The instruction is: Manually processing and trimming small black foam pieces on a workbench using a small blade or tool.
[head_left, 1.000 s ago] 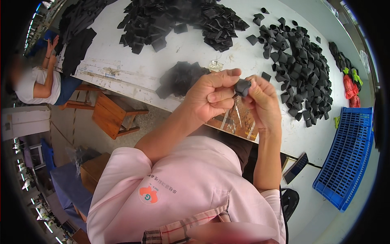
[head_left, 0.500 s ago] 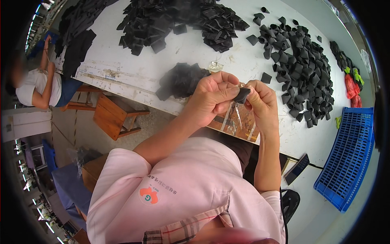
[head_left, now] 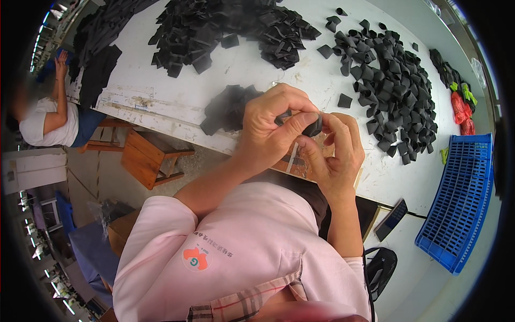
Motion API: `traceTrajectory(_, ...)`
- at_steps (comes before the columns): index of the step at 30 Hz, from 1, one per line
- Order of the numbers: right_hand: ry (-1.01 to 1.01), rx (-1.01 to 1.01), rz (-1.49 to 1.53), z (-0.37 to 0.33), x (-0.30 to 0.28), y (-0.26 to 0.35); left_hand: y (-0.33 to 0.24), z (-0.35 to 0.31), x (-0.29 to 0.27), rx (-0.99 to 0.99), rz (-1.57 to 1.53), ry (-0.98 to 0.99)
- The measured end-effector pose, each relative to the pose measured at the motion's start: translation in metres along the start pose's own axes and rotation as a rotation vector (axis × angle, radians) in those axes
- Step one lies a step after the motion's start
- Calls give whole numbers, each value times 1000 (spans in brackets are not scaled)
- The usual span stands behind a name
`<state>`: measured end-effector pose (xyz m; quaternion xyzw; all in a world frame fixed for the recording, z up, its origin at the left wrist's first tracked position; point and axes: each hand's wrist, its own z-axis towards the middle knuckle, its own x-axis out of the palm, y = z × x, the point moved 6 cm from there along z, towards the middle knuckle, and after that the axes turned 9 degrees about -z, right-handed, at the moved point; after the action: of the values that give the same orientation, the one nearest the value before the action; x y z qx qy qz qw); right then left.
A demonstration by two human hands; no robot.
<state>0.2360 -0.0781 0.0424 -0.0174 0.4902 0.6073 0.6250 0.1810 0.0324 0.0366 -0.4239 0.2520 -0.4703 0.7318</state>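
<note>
Above the table's front edge, my left hand (head_left: 279, 126) pinches a small black fabric piece (head_left: 313, 127) under its thumb. A bit of black also shows between its curled fingers. Facing it, my right hand (head_left: 340, 153) has its thumb spread away from bent fingers. Its fingertips come up beside the piece, perhaps touching it. Just behind my left hand lies a small heap of flat black pieces (head_left: 228, 107). A brown board (head_left: 316, 158) shows below my hands at the edge, partly hidden.
On the white table (head_left: 166, 96), a large pile of flat black pieces (head_left: 198, 37) lies far, with looped black pieces (head_left: 397, 86) at right. A blue plastic crate (head_left: 456, 204) stands at right, near a phone (head_left: 391, 220). At left are a wooden stool (head_left: 153, 158) and a seated person (head_left: 51, 112).
My right thumb has come away from its fingers, loosening around the black piece. Clear film that hung below my hands no longer shows. The view has shifted slightly.
</note>
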Motion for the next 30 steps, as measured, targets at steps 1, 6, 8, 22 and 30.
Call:
traceTrajectory(1, 1, 1, 0, 1, 1, 1, 4, -2, -3, -48, -132, -67)
traceTrajectory(6, -76, -52, -101, 6, -2, 6, 32, -14, -15, -381, -732, -404)
traceTrajectory(8, -100, -111, -126, 7, -4, 5, 31, -17, -17, -376, -690, -410)
traceTrajectory(22, 46, 66, 143, 7, 8, -16, 13, -19, -10, -310, -510, -338)
traceTrajectory(30, 52, -59, 48, 11, 6, -12, 32, -31, -11, -432, -625, -395)
